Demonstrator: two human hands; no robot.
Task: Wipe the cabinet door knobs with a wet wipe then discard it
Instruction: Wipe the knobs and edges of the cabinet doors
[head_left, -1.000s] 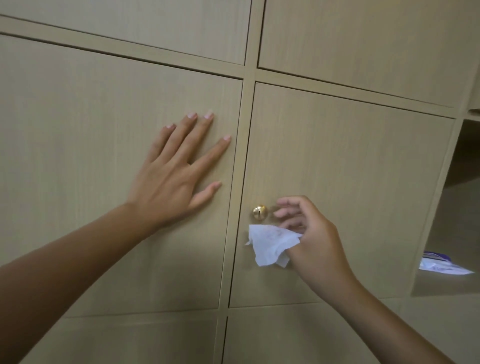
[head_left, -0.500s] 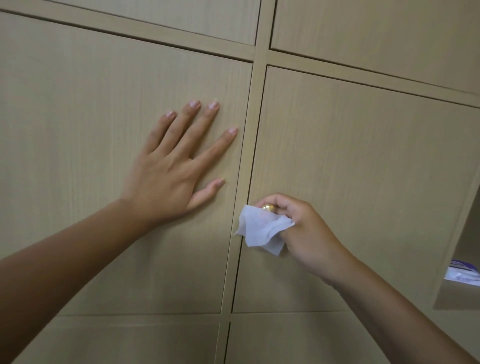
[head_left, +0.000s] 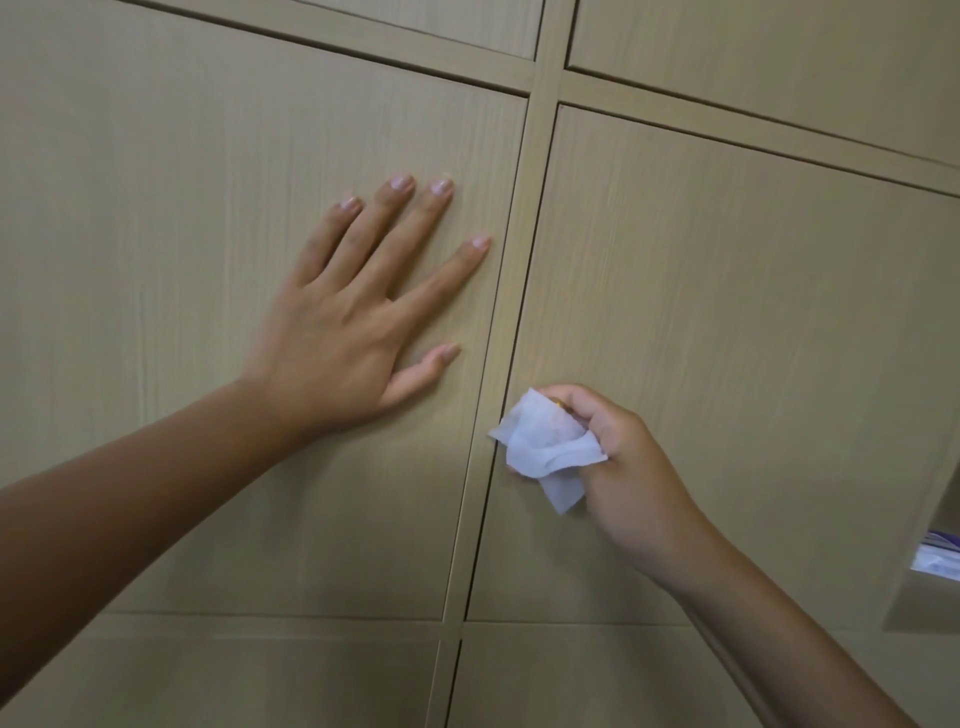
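Note:
My right hand (head_left: 623, 467) grips a crumpled white wet wipe (head_left: 548, 447) and presses it over the brass knob (head_left: 558, 402) at the left edge of the right cabinet door (head_left: 727, 312). Only a sliver of the knob shows above the wipe. My left hand (head_left: 353, 322) lies flat, fingers spread, on the neighbouring left cabinet door (head_left: 182, 234), holding nothing.
Light wood cabinet doors fill the view, split by a vertical frame strip (head_left: 498, 364) and horizontal rails. An open shelf compartment at the right edge holds a white and purple packet (head_left: 940, 564).
My right hand has closed the wipe around the knob, which was bare one second ago. The view has shifted so the shelf sits further right. My left hand stays flat on the door.

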